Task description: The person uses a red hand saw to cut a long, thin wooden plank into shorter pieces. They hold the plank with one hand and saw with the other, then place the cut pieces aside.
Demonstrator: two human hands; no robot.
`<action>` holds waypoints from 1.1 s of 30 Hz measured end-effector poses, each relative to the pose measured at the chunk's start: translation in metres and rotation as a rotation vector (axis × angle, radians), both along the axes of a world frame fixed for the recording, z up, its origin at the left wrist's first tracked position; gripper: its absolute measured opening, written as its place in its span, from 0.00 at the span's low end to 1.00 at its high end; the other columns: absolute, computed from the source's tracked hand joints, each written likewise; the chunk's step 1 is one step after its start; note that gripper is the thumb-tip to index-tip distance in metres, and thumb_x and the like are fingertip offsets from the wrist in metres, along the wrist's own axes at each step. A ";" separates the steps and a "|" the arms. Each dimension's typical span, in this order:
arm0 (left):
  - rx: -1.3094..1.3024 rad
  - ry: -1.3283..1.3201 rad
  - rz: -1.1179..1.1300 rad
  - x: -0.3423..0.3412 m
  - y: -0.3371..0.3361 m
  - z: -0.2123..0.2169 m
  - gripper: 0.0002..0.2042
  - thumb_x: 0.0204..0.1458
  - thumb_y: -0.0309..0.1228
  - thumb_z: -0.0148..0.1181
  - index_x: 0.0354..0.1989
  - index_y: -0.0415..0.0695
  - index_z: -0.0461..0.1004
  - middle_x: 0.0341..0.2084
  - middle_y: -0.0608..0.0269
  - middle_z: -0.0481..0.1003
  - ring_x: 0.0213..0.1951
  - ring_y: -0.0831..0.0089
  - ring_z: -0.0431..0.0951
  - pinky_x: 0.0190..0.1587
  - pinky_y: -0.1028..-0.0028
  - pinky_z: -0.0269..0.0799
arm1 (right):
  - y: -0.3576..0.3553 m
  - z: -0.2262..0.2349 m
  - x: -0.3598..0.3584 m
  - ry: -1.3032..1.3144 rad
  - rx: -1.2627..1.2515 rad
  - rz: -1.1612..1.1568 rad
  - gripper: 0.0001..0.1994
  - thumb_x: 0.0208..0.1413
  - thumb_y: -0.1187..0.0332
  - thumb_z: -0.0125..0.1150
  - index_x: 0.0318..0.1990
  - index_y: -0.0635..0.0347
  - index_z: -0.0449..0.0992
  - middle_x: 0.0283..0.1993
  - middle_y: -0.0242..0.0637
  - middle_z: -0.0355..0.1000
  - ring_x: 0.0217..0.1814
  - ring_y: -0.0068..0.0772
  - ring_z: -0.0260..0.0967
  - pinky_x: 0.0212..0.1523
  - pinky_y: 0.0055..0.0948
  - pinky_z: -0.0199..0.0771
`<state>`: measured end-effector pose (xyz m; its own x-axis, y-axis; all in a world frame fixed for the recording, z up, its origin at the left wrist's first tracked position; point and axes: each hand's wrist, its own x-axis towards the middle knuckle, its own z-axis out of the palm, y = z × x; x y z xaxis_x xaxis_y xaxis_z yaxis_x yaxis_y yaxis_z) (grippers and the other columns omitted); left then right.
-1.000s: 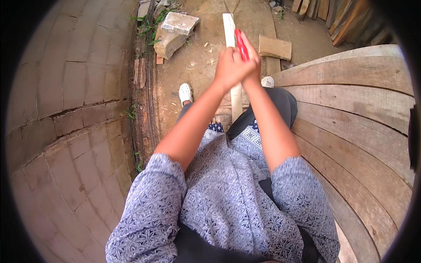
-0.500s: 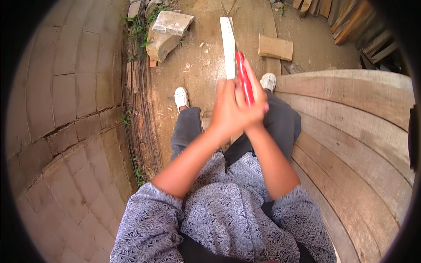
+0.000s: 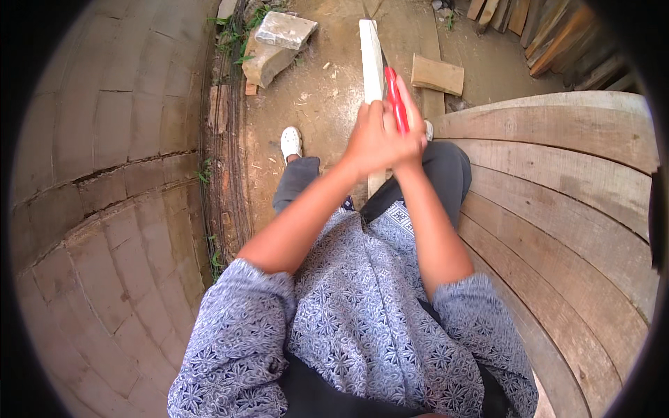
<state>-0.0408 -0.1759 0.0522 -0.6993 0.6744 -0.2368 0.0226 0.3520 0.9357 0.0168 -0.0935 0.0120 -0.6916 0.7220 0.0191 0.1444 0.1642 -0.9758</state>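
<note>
Both my hands meet in front of my lap, out between my knees. My left hand [image 3: 368, 143] is closed around a long pale strip of wood [image 3: 371, 61], which points away from me. Its near end shows below my wrists. A knife with a red handle [image 3: 397, 104] lies close along the strip's right side, my right hand [image 3: 416, 136] wrapped round the handle. Only a thin dark part of the blade shows beside the wood; the rest is hidden. My hands overlap, so some fingers are covered.
To my right are broad wooden planks [image 3: 550, 167]. A short wooden block [image 3: 437, 74] lies ahead on the dirt ground, with stacked timber [image 3: 557, 42] at the far right. Stone blocks [image 3: 286, 30] sit front left, near thin rods [image 3: 233, 167] and a brick wall [image 3: 104, 139].
My hands, with the knife and wood strip, have moved farther from my body and slightly right. The view has shifted a little too. Both grips stay closed.
</note>
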 end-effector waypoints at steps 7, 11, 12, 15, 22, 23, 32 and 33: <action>0.049 0.031 -0.128 0.075 -0.061 0.048 0.35 0.37 0.40 0.74 0.47 0.34 0.61 0.40 0.47 0.61 0.47 0.51 0.67 0.49 0.59 0.67 | -0.067 0.047 0.088 -0.002 -0.056 -0.040 0.29 0.57 0.74 0.51 0.68 0.69 0.61 0.62 0.47 0.69 0.50 0.29 0.73 0.51 0.27 0.73; 0.060 0.019 -0.146 0.049 -0.045 0.024 0.36 0.35 0.42 0.75 0.47 0.33 0.62 0.40 0.47 0.62 0.45 0.51 0.68 0.50 0.60 0.68 | -0.052 0.035 0.062 -0.091 0.003 -0.067 0.29 0.57 0.72 0.53 0.67 0.68 0.62 0.59 0.43 0.72 0.50 0.26 0.72 0.51 0.26 0.72; 0.049 0.015 -0.104 0.032 -0.028 0.017 0.36 0.34 0.43 0.75 0.47 0.33 0.62 0.40 0.47 0.63 0.45 0.52 0.69 0.50 0.60 0.68 | -0.036 0.030 0.039 -0.084 -0.007 -0.062 0.29 0.58 0.71 0.55 0.67 0.67 0.62 0.59 0.43 0.72 0.50 0.25 0.72 0.52 0.26 0.72; 0.052 -0.003 -0.018 -0.033 0.026 -0.026 0.38 0.31 0.49 0.75 0.44 0.32 0.66 0.41 0.46 0.67 0.45 0.56 0.72 0.48 0.61 0.70 | 0.019 -0.018 -0.035 0.074 0.028 -0.055 0.31 0.58 0.66 0.60 0.68 0.65 0.62 0.57 0.39 0.73 0.52 0.25 0.71 0.54 0.26 0.71; 0.072 -0.094 0.049 -0.106 0.103 -0.059 0.41 0.29 0.52 0.73 0.45 0.27 0.71 0.43 0.38 0.74 0.47 0.52 0.77 0.50 0.63 0.74 | 0.099 -0.057 -0.112 0.071 -0.158 -0.029 0.29 0.55 0.69 0.60 0.66 0.63 0.66 0.53 0.42 0.76 0.50 0.28 0.73 0.51 0.28 0.73; 0.099 -0.166 0.030 -0.099 0.096 -0.052 0.40 0.29 0.51 0.73 0.44 0.28 0.71 0.43 0.38 0.74 0.47 0.52 0.77 0.50 0.63 0.74 | 0.102 -0.064 -0.105 0.011 -0.021 -0.033 0.29 0.55 0.68 0.59 0.67 0.61 0.66 0.52 0.43 0.77 0.49 0.27 0.73 0.49 0.28 0.73; 0.081 0.125 -0.111 0.068 -0.047 0.034 0.35 0.37 0.43 0.74 0.44 0.33 0.61 0.40 0.46 0.61 0.44 0.50 0.67 0.48 0.58 0.68 | -0.049 0.038 0.072 0.015 0.025 -0.024 0.30 0.59 0.66 0.53 0.69 0.65 0.60 0.63 0.51 0.69 0.61 0.33 0.69 0.57 0.30 0.70; 0.109 0.108 -0.153 0.077 -0.059 0.042 0.34 0.36 0.41 0.75 0.45 0.33 0.60 0.40 0.46 0.61 0.44 0.50 0.67 0.48 0.58 0.68 | -0.062 0.055 0.088 -0.044 -0.042 -0.002 0.30 0.57 0.69 0.51 0.69 0.66 0.60 0.64 0.53 0.68 0.61 0.32 0.69 0.56 0.29 0.71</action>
